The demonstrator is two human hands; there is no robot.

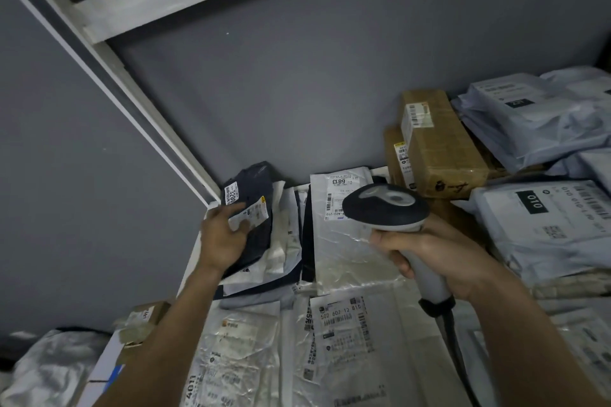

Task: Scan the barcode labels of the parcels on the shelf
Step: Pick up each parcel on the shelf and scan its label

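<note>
At shelf's left edge, left hand (pixel 222 235) pinches dark parcel (pixel 254 205) (labelled); right hand (pixel 439 254) grips scanner (pixel 386 206).

Dark navy parcel (pixel 256 205), white-labelled; grey-and-black scanner (pixel 386 205); brown cardboard boxes (pixel 439 149); pale blue mailers (pixel 535 116).
</note>
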